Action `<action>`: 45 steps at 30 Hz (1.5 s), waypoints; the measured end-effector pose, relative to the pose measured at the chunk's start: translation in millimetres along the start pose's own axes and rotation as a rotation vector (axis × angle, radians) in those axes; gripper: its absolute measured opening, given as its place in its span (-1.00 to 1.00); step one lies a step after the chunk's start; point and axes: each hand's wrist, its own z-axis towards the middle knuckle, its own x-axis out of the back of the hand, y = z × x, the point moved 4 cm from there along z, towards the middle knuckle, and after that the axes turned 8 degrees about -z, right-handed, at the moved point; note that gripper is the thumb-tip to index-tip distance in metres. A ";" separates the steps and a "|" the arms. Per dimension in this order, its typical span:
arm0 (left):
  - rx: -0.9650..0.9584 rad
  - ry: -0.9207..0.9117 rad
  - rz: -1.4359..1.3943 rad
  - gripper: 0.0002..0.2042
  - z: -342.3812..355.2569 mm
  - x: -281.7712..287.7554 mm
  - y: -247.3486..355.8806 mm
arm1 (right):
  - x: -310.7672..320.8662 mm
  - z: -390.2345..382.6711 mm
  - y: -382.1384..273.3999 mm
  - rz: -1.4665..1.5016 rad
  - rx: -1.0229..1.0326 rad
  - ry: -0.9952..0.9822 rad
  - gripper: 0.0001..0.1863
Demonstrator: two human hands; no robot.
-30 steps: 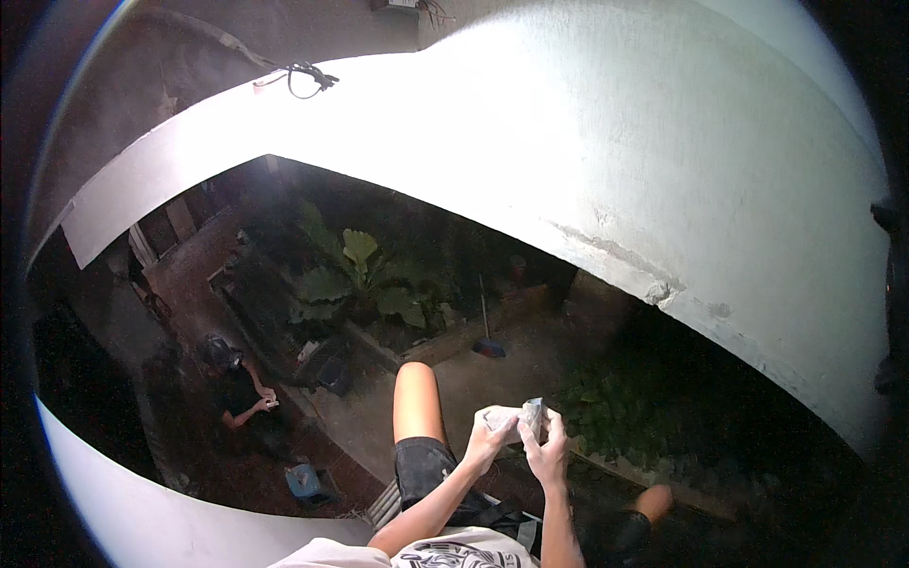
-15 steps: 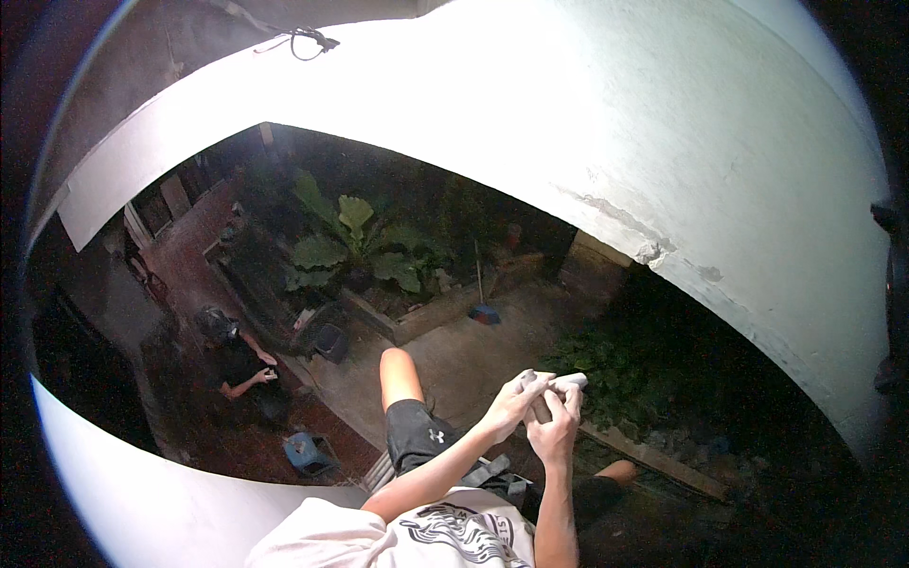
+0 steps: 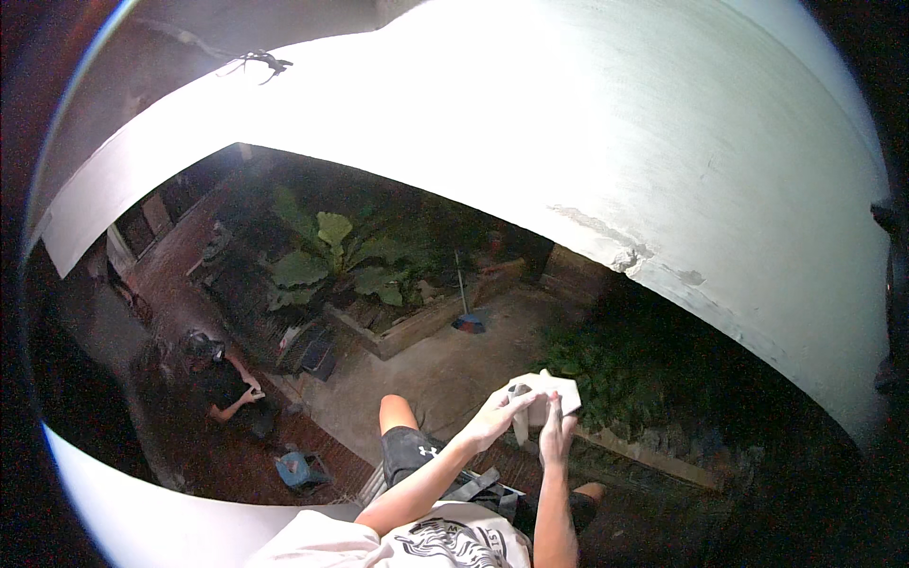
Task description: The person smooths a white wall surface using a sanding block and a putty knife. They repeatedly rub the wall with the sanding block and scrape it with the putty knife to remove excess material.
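Observation:
My left hand (image 3: 496, 417) and my right hand (image 3: 555, 431) both grip a pale folded sheet (image 3: 562, 390), held out over the drop beyond my legs. My left fingers pinch it from the left and my right fingers are on its lower right part; a greyer strip hangs between the hands. Both hands look whitened with dust. My bare knee (image 3: 397, 410) and dark shorts (image 3: 407, 454) are below and left of them.
A curved white wall (image 3: 720, 170) with cracked plaster arches overhead, a cable loop (image 3: 265, 66) on top. Far below are a co-worker in dark clothes (image 3: 227, 388) holding something small, a blue container (image 3: 294, 469), a broom (image 3: 468, 320), plants (image 3: 336, 256) and raised bed edges (image 3: 379, 343).
My hands have shifted upward and slightly right since the first frame. The sheet has been turned and now shows a wider pale face. The view has shifted slightly.

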 end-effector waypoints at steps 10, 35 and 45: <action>-0.024 0.171 -0.149 -0.76 -1.4 73.3 34.4 | 22.3 90.8 -238.3 -0.822 1.454 0.699 -0.55; 0.110 0.193 -0.322 -0.62 -14.4 86.1 23.9 | -142.8 189.8 -388.1 -1.224 1.769 0.341 -0.45; 0.094 0.115 -0.315 -0.67 -14.4 76.0 36.8 | -152.3 171.8 -379.0 -1.607 1.779 0.096 -0.50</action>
